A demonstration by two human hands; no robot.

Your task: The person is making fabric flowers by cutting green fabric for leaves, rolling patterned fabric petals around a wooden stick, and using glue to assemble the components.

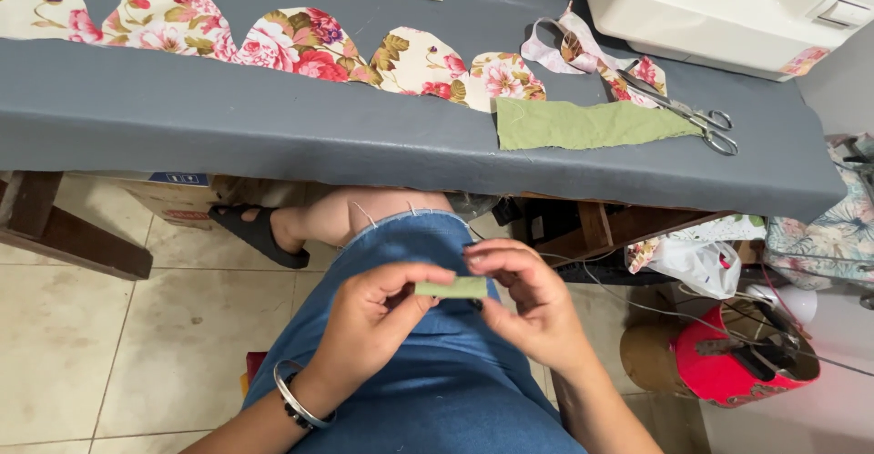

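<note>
Both hands pinch a small green strip (pixel 452 287) over the lap, below the grey table (pixel 273 135).

The left hand (pixel 369 322) grips the strip's left end, the right hand (pixel 533 304) its right end; its long axis runs level between them, neither hand nearer. Above, on the table, lie a larger green cloth (pixel 583 124), scissors (pixel 692 117) and floral scallops (pixel 300 44).

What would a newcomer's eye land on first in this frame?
Probably the row of floral scalloped fabric pieces lying along the grey table. Next, low in the middle, the left hand and right hand pinch a small green strip over the lap. Scissors lie on a larger green cloth by the white sewing machine.
</note>
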